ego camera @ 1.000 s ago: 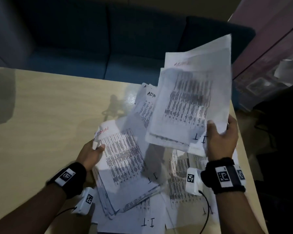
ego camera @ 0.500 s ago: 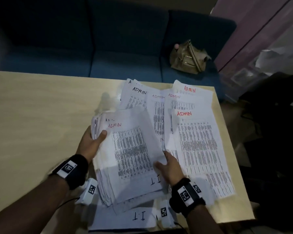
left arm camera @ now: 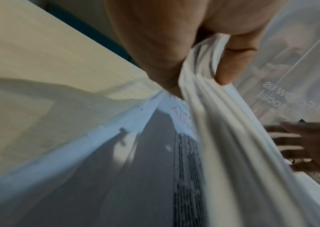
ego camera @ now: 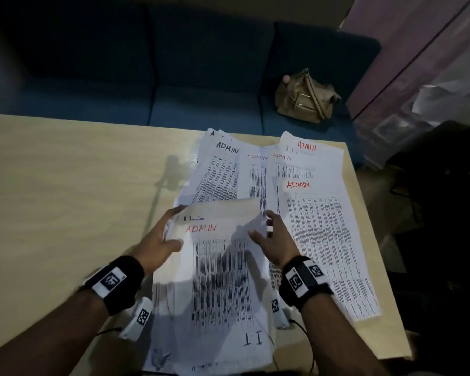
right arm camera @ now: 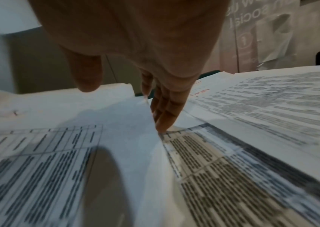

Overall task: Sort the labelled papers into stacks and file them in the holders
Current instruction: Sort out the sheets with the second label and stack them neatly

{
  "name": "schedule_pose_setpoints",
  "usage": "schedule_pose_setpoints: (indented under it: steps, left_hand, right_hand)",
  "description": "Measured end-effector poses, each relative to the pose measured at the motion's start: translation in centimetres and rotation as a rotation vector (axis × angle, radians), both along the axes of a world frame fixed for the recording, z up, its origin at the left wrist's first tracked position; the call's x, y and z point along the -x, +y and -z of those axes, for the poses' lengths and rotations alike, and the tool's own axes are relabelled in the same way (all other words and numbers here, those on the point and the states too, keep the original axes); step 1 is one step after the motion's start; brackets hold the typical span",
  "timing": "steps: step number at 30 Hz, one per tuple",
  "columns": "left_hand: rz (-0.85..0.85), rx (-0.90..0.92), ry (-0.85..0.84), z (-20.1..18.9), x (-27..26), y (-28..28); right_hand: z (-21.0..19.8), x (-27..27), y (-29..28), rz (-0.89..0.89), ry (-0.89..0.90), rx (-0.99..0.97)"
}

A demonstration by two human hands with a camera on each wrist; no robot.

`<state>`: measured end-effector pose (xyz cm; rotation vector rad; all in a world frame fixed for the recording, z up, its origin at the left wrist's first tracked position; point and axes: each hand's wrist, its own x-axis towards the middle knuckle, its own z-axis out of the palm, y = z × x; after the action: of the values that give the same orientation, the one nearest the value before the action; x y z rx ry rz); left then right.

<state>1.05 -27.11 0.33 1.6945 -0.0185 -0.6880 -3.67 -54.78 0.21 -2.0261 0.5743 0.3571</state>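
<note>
A thick stack of printed sheets (ego camera: 217,280), topped by one marked ADMIN in red and I.T at its near end, lies in front of me. My left hand (ego camera: 158,237) grips the stack's left edge, thumb on top and fingers underneath; the left wrist view shows the sheets (left arm camera: 209,115) bunched between thumb and fingers. My right hand (ego camera: 274,240) lies with straight fingers along the stack's right edge, and its fingers (right arm camera: 164,110) reach down to the sheet below. Several ADMIN sheets (ego camera: 320,240) are fanned out on the table to the right and behind.
The pale wooden table (ego camera: 65,199) has bare surface to the left. A blue sofa (ego camera: 174,90) stands behind it with a tan bag (ego camera: 304,99) on its seat. The table's right edge runs close to the fanned sheets. No holders are in view.
A second ago my right hand held sheets up in the air; they now lie on the right with the ADMIN sheets. That hand has moved to the stack's right edge. My left hand keeps its grip.
</note>
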Motion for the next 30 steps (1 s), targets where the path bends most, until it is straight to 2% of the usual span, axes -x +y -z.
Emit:
schedule_pose_setpoints:
  steps: [3, 6, 8, 14, 18, 22, 24, 27, 29, 30]
  left_hand:
    - [0.062, -0.012, 0.005, -0.2, 0.4, 0.0]
    - [0.14, -0.064, -0.058, -0.6, 0.7, -0.3]
    - [0.172, -0.072, -0.091, -0.8, 0.7, -0.4]
    - [0.142, -0.026, -0.072, -0.2, 0.9, -0.4]
    - [0.111, -0.098, -0.132, 0.4, 0.3, -1.3]
    - [0.101, -0.131, -0.182, 0.9, 0.2, -1.5]
    - [-0.014, -0.078, -0.195, 0.6, 0.3, -1.2]
    - [-0.26, 0.058, -0.17, 0.0, 0.4, -0.7]
    - [-0.343, 0.106, -0.161, 0.3, 0.4, -0.1]
    - [-0.365, 0.119, -0.153, 0.4, 0.5, 0.1]
  right_hand:
    - [0.4, -1.6, 1.2, -0.067, -0.102, 0.039]
    - [0.5, -2.6, 2.0, -0.263, -0.123, 0.256]
    - [0.9, -3.1, 2.0, -0.317, -0.093, 0.316]
    - [1.8, -2.5, 1.8, -0.202, 0.054, 0.355]
    - [1.9, -2.0, 2.7, -0.096, 0.02, 0.313]
    - [2.1, -0.8, 2.3, -0.132, -0.061, 0.32]
    - [1.9, 0.1, 2.0, -0.037, -0.12, 0.203]
    - [2.1, 1.8, 1.6, 0.158, -0.188, -0.144]
    - [2.8, 2.7, 1.7, 0.163, -0.204, -0.178]
    - [3.0, 2.9, 1.9, 0.135, -0.192, -0.111]
